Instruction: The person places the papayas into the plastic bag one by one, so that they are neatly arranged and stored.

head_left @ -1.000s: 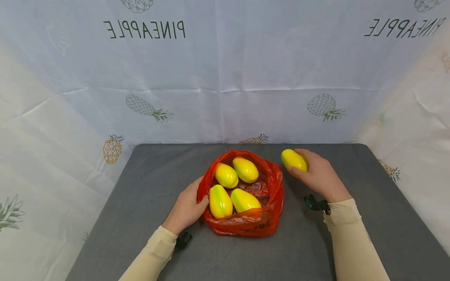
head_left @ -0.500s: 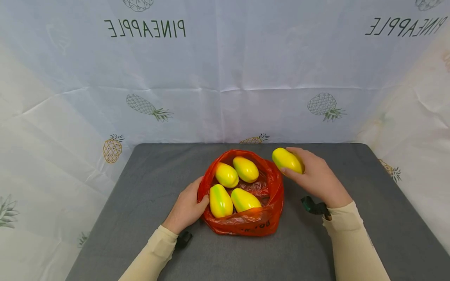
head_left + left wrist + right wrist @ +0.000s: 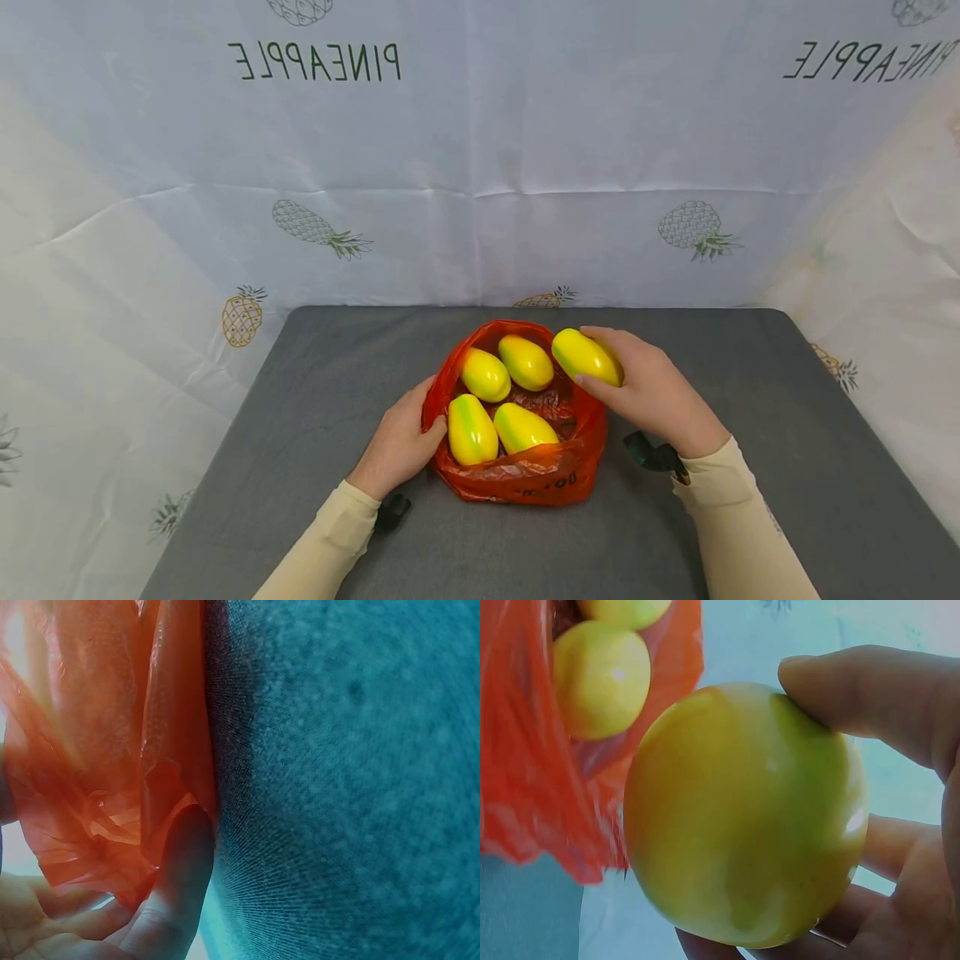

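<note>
A red plastic bag [image 3: 517,483] stands with its mouth wide open on the dark grey table, and several glossy yellow mangoes [image 3: 472,430] lie inside it. My left hand [image 3: 399,442] pinches the bag's left rim. In the left wrist view its thumb [image 3: 180,877] lies along the plastic, with fingers on the other side. My right hand [image 3: 651,392] grips another yellow mango [image 3: 585,358] at the bag's right back rim, partly over the opening. The right wrist view shows this mango [image 3: 742,817] held between thumb and fingers, beside the red bag [image 3: 517,765].
The grey table [image 3: 300,533] reaches back to a white curtain [image 3: 480,167] printed with pineapples and mirrored lettering. A dark strap device [image 3: 652,454] sits at the right wrist, and a black one [image 3: 392,512] at the left.
My right hand has carried its mango leftward, from beside the bag to the right back rim. The left hand and the bag have stayed in place.
</note>
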`<state>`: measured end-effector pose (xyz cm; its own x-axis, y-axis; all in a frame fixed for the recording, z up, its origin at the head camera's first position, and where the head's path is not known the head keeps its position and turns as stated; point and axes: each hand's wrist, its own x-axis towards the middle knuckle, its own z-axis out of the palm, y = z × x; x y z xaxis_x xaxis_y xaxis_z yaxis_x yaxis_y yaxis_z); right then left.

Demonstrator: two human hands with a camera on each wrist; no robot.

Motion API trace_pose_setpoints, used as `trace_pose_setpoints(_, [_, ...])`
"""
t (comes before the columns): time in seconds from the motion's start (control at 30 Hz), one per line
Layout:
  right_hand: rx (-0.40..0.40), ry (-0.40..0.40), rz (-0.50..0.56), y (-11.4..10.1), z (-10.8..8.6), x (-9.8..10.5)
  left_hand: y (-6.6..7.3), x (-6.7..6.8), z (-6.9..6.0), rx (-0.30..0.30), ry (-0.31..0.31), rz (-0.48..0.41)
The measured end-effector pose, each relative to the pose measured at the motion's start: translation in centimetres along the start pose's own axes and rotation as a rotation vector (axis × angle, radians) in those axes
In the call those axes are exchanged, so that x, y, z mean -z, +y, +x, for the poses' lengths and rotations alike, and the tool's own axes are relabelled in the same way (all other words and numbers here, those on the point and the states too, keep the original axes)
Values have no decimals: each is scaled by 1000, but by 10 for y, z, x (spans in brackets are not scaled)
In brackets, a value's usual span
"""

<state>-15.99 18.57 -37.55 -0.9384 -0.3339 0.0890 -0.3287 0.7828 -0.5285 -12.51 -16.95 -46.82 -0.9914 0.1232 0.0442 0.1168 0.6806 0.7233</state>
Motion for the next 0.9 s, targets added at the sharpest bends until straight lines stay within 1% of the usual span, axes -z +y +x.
trace_pose_setpoints(0.33, [63, -33, 30, -12, 3, -19, 2, 2, 0, 27, 1, -23])
trace_pose_setpoints(0.47, [76, -50, 27, -14, 4, -26, 3, 3, 0, 41, 7, -27])
trace_pose_setpoints(0.63, [81, -59, 15, -14, 6, -35, 4, 3, 0, 42, 20, -32])
trace_pose_setpoints(0.9, [105, -84, -8, -14, 9, -45, 4, 2, 1, 42, 21, -31])
